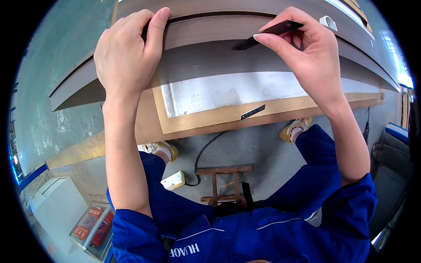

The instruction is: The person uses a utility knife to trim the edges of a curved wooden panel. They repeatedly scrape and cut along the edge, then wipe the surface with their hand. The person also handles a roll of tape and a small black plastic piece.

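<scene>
My left hand [127, 55] has its fingers curled at the edge of a long grey-brown board [208, 33], thumb along the top; its fingertips are largely hidden. My right hand [309, 59] pinches a thin, flat black blade-like strip [278, 29] between thumb and fingers, its far end angled down-left over the board. On the bench below, a small dark metal strip [252, 112] lies near the white sheet [199, 98] on a tan panel [184, 125]. A white ring [328, 23], perhaps a tape roll, sits beyond my right hand.
Below the bench edge are my feet, a wooden stool [223, 170], a power strip [173, 180] and a black cord. At lower left stand a white box [59, 206] and a clear bin [90, 232] with red packages. Dark objects [386, 171] are at the right.
</scene>
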### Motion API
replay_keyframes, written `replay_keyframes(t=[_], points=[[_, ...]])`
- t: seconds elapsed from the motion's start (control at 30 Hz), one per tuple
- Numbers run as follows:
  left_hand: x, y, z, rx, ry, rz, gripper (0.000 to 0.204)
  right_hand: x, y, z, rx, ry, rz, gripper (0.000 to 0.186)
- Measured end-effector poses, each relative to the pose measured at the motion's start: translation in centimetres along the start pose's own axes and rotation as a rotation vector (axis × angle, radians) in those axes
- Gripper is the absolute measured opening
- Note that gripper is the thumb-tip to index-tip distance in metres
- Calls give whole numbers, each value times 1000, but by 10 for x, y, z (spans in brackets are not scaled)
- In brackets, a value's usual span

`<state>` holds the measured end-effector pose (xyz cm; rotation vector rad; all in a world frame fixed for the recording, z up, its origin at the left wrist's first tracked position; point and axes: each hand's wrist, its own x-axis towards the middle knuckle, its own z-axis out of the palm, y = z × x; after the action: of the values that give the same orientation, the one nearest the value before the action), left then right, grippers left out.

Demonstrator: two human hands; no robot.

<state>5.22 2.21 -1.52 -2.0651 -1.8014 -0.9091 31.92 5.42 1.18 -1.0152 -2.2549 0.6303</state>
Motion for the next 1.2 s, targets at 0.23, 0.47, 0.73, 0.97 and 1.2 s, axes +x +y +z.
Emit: replay_keyframes(t=[0.23,0.47,0.73,0.97,1.2], points=[[-1,-4,-1,26,-59,-34,38,6,-8,23,464,81,154,7],[0,-1,-1,-7,-80,-62,37,12,-26,27,391,92,125,8],[-1,-1,-3,5,-83,-55,38,19,-37,31,315,81,152,7],[1,-4,-8,-42,-147,-73,37,17,-34,32,208,-8,53,7],[4,36,-1,-123,-91,365,63,-80,-5,10,91,-192,26,12]])
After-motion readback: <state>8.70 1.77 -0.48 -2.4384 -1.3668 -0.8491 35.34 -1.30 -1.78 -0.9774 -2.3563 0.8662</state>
